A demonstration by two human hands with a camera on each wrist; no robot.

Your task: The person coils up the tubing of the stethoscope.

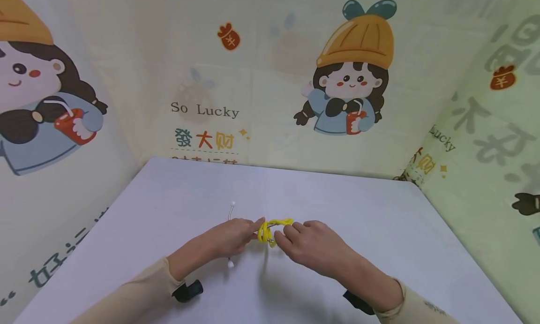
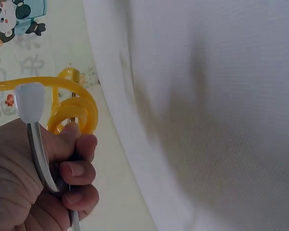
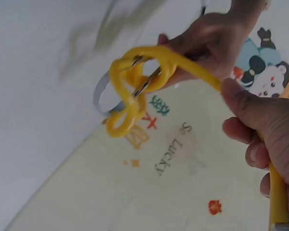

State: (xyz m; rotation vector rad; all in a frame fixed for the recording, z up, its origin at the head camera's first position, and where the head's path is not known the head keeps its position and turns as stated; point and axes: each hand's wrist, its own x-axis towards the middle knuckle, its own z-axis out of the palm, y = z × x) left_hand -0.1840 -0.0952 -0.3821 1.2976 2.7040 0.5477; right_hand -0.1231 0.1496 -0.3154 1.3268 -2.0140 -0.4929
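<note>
A stethoscope with yellow tubing (image 1: pixel 264 232) is held above the table between both hands. My left hand (image 1: pixel 234 236) grips its metal ear tubes, fingers curled round them in the left wrist view. One white ear tip (image 2: pixel 30 102) stands beside that hand on a bent metal tube (image 2: pixel 37 151). The yellow tubing (image 2: pixel 89 108) is coiled in loops round the metal tubes just beyond the left thumb. My right hand (image 1: pixel 314 244) holds a free stretch of tubing (image 3: pixel 202 74), pinched by thumb and fingers in the right wrist view. A pale grey ring (image 3: pixel 102 96) shows behind the loops.
Below the hands spreads a white table (image 1: pixel 194 188). Cloth walls (image 1: pixel 270 80) with cartoon prints rise at its back and sides. A dark wrist-camera mount (image 1: pixel 187 291) sits under the left sleeve, another (image 1: pixel 358 303) under the right.
</note>
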